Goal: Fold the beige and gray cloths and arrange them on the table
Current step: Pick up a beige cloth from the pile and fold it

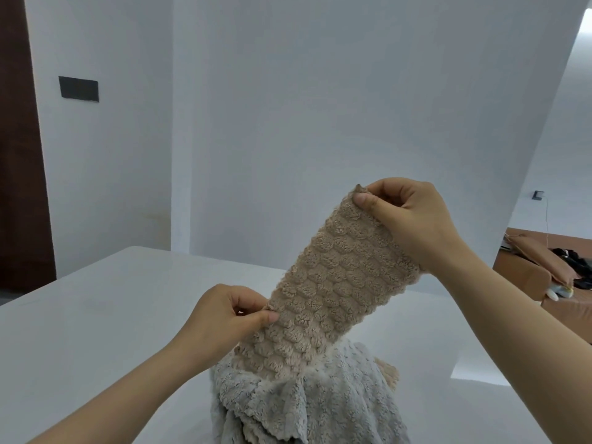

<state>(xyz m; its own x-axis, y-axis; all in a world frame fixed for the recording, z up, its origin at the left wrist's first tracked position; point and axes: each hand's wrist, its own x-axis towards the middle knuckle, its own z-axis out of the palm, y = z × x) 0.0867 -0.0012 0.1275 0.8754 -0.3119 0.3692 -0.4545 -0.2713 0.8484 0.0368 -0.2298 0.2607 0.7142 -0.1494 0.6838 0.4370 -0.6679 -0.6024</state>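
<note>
The left hand (224, 315) pinches the lower edge of the beige cloth (333, 283) between thumb and fingers. The right hand (407, 216) pinches its upper corner, higher and further right. The two hands are well apart, and the cloth is raised and slanted between them. Its lower end rests on the gray cloth (307, 402), which lies crumpled on the white table (96, 331). Behind stands a white wall (320, 107).

Your view is evenly lit by soft, cool daylight, blown out at top right. The plain white walls (288, 107) lean with wide-angle distortion.
</note>
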